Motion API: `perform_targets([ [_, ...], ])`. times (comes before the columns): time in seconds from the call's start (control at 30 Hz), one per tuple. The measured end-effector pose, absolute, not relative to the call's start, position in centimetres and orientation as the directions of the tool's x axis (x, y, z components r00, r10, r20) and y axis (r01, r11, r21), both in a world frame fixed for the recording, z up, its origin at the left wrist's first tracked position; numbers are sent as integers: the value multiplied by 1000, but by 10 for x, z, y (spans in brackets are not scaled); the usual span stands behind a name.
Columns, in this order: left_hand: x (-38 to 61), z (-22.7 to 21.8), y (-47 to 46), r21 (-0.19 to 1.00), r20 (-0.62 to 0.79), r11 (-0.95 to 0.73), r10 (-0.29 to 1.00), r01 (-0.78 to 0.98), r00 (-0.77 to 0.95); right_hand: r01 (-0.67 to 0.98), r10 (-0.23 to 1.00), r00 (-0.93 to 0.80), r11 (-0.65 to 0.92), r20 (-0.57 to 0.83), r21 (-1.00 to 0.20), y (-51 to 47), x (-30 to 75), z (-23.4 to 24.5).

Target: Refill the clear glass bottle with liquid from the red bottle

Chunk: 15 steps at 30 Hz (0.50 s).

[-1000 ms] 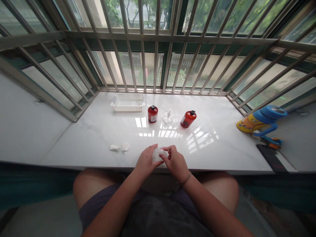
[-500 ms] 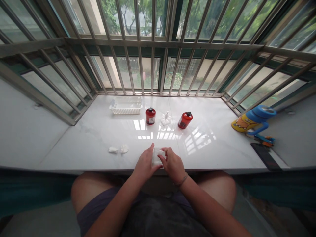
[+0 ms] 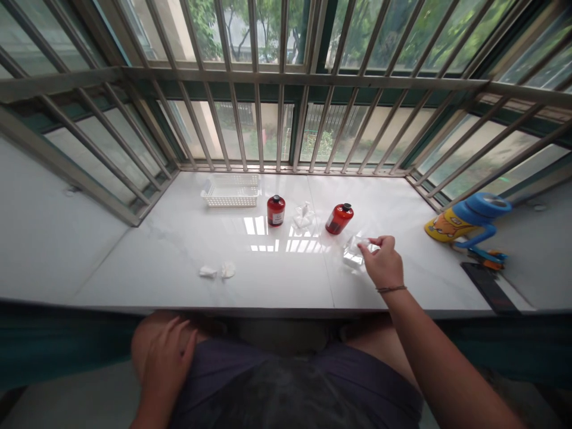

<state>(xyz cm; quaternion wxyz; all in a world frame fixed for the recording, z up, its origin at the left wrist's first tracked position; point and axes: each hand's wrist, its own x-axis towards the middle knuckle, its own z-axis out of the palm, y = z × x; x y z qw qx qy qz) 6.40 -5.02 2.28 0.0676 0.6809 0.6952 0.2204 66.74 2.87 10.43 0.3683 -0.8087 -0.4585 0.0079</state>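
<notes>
A clear plastic packet (image 3: pixel 355 250) lies at the fingertips of our right hand (image 3: pixel 383 262), which pinches it, its long axis running sideways and slightly tilted, pointing into the hand, just above or on the table (image 3: pixel 134 268). Our left hand (image 3: pixel 163 363) hangs open, fingers spread, well away below the table's edge, so the right is far nearer. A red bottle (image 3: pixel 339 218) stands just beyond the packet.

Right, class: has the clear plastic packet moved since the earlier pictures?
Yes, rightward. The clear plastic packet now sits near the red bottle on the right, further from the white tissue scraps, with the right hand at it.
</notes>
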Motion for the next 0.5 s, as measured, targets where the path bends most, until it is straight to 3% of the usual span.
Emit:
perform_targets([
  [0.13, 51, -8, -63, 272, 148, 269, 937, 924, -317, 726, 694, 634, -383, 342, -571, 53, 706, 105],
  [0.3, 35, -15, -39, 276, -21, 541, 830, 795, -557, 727, 684, 642, -398, 347, -560, 80, 729, 99],
  [0.5, 8, 0, 2, 249, -200, 656, 754, 712, -625, 728, 685, 633, -367, 361, -579, 87, 731, 91],
])
